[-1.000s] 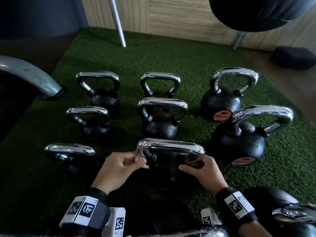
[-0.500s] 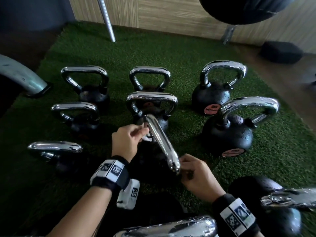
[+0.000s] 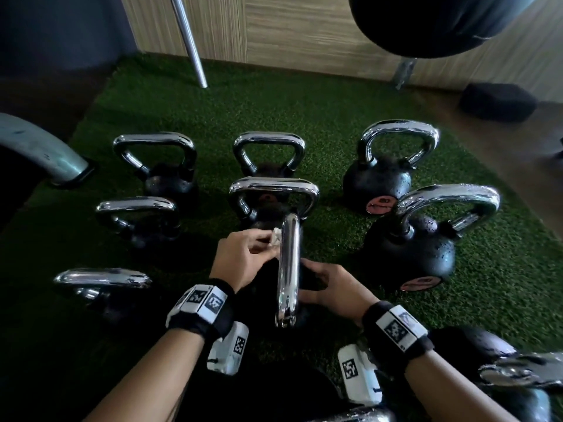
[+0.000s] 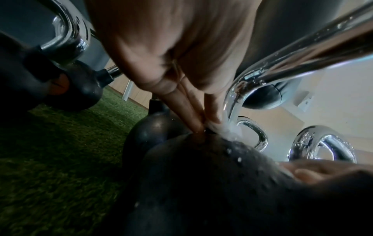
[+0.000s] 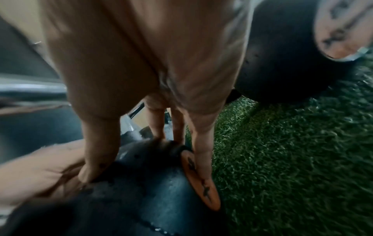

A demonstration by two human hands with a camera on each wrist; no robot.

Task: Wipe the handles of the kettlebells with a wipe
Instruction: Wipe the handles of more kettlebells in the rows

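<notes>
Green turf mat (image 3: 320, 117) covers the floor here, with a bunch of chrome-handled kettlebells standing on it. Out past the grip there's a middle-row kettlebell (image 3: 274, 202) right behind, and a bigger kettlebell (image 3: 414, 248) off to the right of the grip with water drops all over it. The kettlebell being worked on (image 5: 141, 183) has its black body between both hands, and its chrome handle (image 3: 288, 269) runs front-to-back, edge-on to the head cam. Right hand (image 3: 330, 287) sits on the body to the right of the handle, fingers spread down onto the black ball next to the orange weight label (image 5: 199, 180), not curled round anything as far as I can see. Left hand (image 3: 243, 257) is on the other side of the handle, grip pinched shut on a small white wipe (image 3: 276, 236), pressing it against the far end of the handle where it curves down.
</notes>
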